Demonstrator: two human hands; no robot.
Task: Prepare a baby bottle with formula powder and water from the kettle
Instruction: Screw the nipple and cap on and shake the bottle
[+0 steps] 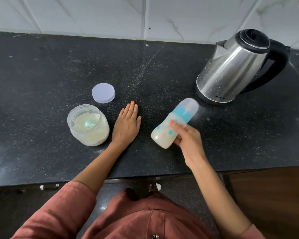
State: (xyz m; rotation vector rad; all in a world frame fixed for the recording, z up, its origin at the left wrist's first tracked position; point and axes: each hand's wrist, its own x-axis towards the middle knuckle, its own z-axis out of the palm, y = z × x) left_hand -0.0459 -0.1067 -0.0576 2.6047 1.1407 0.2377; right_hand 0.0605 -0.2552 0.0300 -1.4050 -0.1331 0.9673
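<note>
R hand (186, 137) grips capped, milky baby bottle (171, 126) tilted, blurred, above counter (41, 66) near front edge. L hand (127, 124) flat, fingers straight, beside open formula jar (88, 125).

The kettle (231, 71) is shiny stainless steel, smudged and streaked, with a matt black plastic handle (280, 66); the counter (41, 69) is dark speckled stone, smooth with a dull sheen, and the wall tiles (93, 12) are glossy white with marble veining. The jar (93, 137) is clear smooth plastic, its loose lid (103, 93) pale matt plastic, and the baby bottle (162, 135) translucent plastic with a frosted cap (190, 105). The garment (136, 221) is matt rust-coloured cloth.
</note>
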